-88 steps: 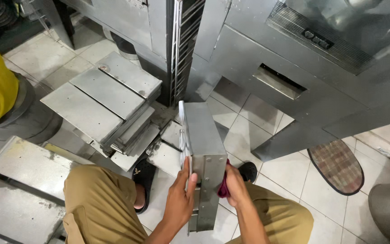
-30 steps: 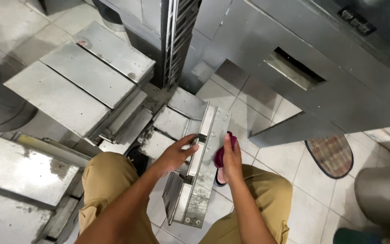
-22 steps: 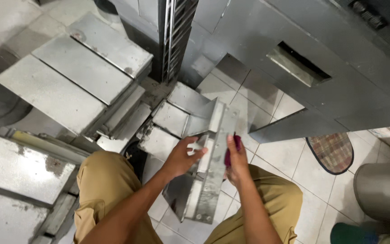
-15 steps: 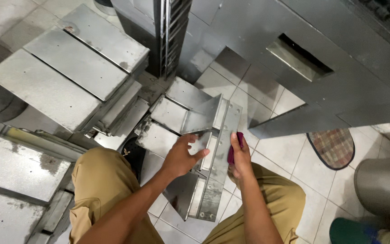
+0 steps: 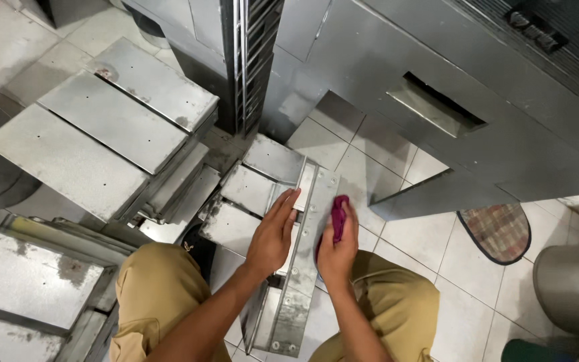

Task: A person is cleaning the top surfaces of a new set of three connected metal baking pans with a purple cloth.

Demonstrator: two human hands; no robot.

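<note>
Bottom end of the long metal channel piece (image 5: 303, 268) runs off the frame edge, and its middle is covered by both hands, so how it sits between the knees in tan trousers (image 5: 397, 308) is hard to tell. Left hand (image 5: 273, 234) lies flat on the piece's inner face, fingers straight and together — pressing, not gripping. Right hand (image 5: 336, 245) is clenched around a magenta rag (image 5: 338, 218) held against the flange, over the white tile floor (image 5: 403, 248), beside stacked steel trays (image 5: 102, 127)
</note>
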